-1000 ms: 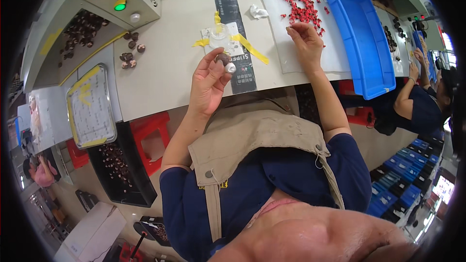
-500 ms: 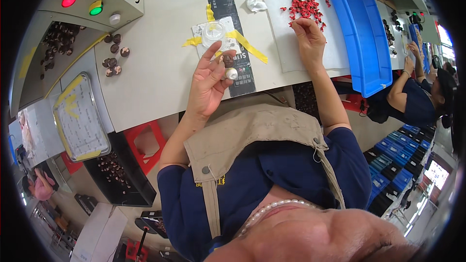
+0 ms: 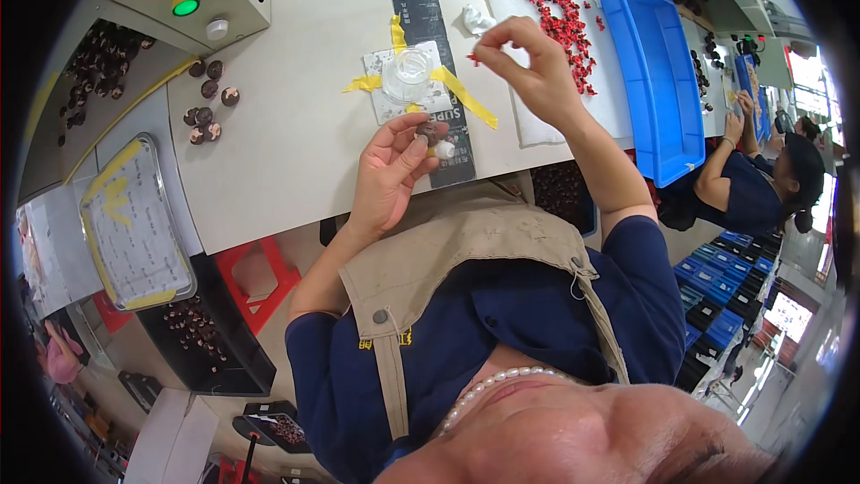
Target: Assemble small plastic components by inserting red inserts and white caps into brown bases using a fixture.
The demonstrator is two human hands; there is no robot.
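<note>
My left hand [image 3: 391, 170], near the table's front edge, has its thumb and fingers closed on a dark brown ball [image 3: 427, 133]. A small white-tipped thing [image 3: 443, 151] with some yellow on it is tucked in the same hand; its kind is hard to tell. Up and to the right, my right hand [image 3: 536, 72] pinches a tiny red piece [image 3: 474, 59] between thumb and fingertips. Just beyond my left hand, a clear round dish [image 3: 408, 73] sits on a speckled square held down by yellow tape [image 3: 468, 99]. Many similar red pieces [image 3: 562, 29] lie scattered on a white mat [image 3: 528, 116].
A long blue tray [image 3: 665, 139] stands right of the mat. Crumpled white tissue [image 3: 477, 20] lies beside it. At left are several dark balls [image 3: 204, 115], a box with red and green lights [image 3: 186, 2] and a taped metal tray [image 3: 134, 224]. A co-worker [image 3: 752, 179] sits far right.
My right hand has come away from the red pile, moving left with a red piece in its pinch. The left hand's fingers have closed in around the brown ball. The view has shifted slightly.
</note>
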